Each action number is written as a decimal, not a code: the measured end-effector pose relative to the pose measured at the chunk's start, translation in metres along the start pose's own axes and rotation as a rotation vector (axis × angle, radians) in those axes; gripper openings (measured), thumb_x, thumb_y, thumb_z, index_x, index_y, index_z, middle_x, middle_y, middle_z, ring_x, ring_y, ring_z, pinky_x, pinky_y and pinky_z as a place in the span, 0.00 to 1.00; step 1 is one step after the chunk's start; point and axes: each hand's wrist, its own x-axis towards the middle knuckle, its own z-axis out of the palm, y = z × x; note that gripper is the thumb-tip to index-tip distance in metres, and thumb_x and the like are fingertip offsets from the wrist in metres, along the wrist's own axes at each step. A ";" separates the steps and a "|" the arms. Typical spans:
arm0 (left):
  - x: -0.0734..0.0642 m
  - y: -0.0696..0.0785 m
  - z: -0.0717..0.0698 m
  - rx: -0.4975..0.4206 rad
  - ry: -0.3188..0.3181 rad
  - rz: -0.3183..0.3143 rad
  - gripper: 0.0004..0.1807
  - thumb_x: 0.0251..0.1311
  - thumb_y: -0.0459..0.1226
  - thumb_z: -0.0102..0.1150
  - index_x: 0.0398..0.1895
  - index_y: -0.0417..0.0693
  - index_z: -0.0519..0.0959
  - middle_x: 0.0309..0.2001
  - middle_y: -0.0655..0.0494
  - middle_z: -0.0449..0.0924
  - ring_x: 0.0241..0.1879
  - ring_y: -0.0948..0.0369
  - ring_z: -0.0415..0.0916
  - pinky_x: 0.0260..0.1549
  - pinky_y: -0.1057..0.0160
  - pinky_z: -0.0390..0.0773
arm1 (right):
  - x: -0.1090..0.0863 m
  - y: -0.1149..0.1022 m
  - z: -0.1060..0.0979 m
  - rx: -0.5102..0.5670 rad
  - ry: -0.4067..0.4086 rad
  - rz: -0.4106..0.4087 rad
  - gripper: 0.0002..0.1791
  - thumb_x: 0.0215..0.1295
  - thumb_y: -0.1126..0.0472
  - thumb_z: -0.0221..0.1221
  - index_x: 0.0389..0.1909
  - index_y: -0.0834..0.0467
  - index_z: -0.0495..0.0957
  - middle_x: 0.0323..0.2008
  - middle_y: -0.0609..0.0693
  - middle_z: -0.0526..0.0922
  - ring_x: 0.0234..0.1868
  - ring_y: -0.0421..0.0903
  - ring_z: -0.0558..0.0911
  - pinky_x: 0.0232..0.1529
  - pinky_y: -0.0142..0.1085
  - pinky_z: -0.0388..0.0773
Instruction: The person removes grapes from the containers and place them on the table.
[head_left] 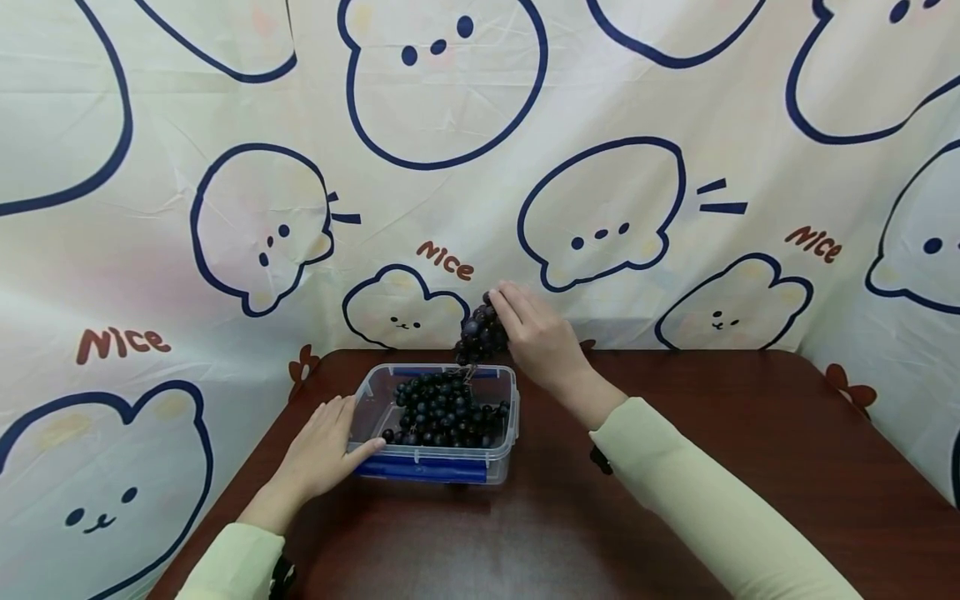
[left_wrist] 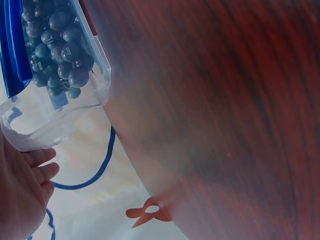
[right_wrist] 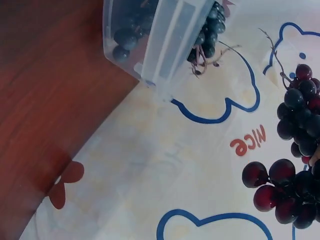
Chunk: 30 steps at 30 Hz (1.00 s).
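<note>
A bunch of dark grapes (head_left: 480, 335) hangs from my right hand (head_left: 543, 340), whose fingers grip its upper part just above the back right of a clear plastic container (head_left: 498, 473). In the right wrist view, the bunch (right_wrist: 297, 117) shows reddish-black grapes and a thin bare stem; most of the hand is out of that view. More grapes (head_left: 442, 412) lie in the container. My left hand (head_left: 322, 442) rests against the container's left side, thumb at its front rim. Its fingers (left_wrist: 45, 172) look relaxed beside the wall in the left wrist view.
The container has a blue clasp (head_left: 427, 468) along its front and stands on a dark reddish-brown table (head_left: 675, 500). A pale curtain (head_left: 450, 208) with blue cartoon outlines hangs behind the table's back edge and along its sides.
</note>
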 end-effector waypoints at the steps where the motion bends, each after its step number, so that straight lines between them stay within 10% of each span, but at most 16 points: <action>1: 0.000 0.000 0.000 -0.001 0.001 0.001 0.51 0.60 0.64 0.52 0.69 0.29 0.59 0.66 0.31 0.62 0.68 0.38 0.55 0.66 0.38 0.51 | 0.001 0.002 -0.001 0.005 0.007 0.003 0.20 0.61 0.77 0.56 0.56 0.71 0.75 0.54 0.65 0.77 0.55 0.58 0.78 0.59 0.41 0.72; 30: 0.000 0.000 0.000 -0.005 0.005 -0.005 0.51 0.60 0.65 0.52 0.70 0.30 0.58 0.67 0.31 0.61 0.68 0.38 0.55 0.66 0.38 0.51 | -0.036 0.073 -0.027 -0.056 0.073 0.137 0.23 0.53 0.81 0.57 0.53 0.73 0.77 0.50 0.67 0.79 0.50 0.61 0.79 0.53 0.47 0.77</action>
